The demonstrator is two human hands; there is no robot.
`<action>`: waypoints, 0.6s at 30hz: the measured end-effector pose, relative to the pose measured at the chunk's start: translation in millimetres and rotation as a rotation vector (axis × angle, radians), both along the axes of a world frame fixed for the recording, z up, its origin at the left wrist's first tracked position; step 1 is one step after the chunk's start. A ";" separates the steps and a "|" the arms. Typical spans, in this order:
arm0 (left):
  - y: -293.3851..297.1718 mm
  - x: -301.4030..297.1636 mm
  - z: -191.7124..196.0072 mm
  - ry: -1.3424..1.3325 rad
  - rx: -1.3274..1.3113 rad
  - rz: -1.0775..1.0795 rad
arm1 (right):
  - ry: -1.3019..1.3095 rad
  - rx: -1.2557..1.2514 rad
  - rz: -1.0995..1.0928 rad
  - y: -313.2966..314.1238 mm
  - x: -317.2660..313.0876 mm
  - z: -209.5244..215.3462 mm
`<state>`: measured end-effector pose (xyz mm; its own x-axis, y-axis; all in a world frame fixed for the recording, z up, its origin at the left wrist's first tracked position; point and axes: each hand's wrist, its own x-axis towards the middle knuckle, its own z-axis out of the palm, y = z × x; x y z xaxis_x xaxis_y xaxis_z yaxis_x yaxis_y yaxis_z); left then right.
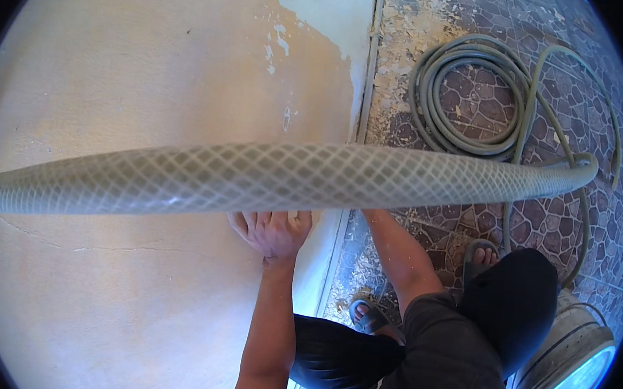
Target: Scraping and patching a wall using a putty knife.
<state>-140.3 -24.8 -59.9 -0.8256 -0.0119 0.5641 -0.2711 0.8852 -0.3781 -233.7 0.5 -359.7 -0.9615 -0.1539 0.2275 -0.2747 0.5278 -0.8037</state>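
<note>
A thick, translucent hose with a criss-cross mesh (290,182) runs across the whole view, close to the camera and blurred. Below it, my left hand (272,234) rests against a tan, peeling wall (152,87), back of the hand showing. Its fingers look spread apart, though their tips vanish behind the hose. My right forearm (402,253) reaches up toward the base of the wall. The same hose covers my right hand, so its fingers and anything in them cannot be seen.
A coiled grey-green hose (425,94) lies on the stone-patterned floor (536,227) at the right. Paint flakes (398,70) litter the floor along the wall's foot, beside a thin pipe (370,67). A whitish bucket (567,339) stands at lower right, near my sandalled feet.
</note>
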 end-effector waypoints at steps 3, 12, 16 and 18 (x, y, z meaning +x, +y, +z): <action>-4.6 4.9 -3.7 -0.005 0.024 0.003 | 0.008 0.014 0.008 40.4 0.1 -31.9; -6.3 2.2 -9.0 0.012 0.007 -0.026 | 0.093 0.062 -0.039 23.6 35.5 -4.0; 13.0 -9.9 -14.9 0.022 -0.100 -0.148 | 0.096 0.147 -0.083 43.8 -66.6 -19.6; -2.3 9.7 -2.6 0.006 -0.044 -0.077 | 0.102 0.122 -0.029 47.0 4.3 -20.2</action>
<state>-130.6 -27.0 -62.5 -0.8196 0.0765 0.5679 -0.2053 0.8861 -0.4155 -229.4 47.5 -379.9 -0.9390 -0.1587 0.3051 -0.3344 0.6289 -0.7019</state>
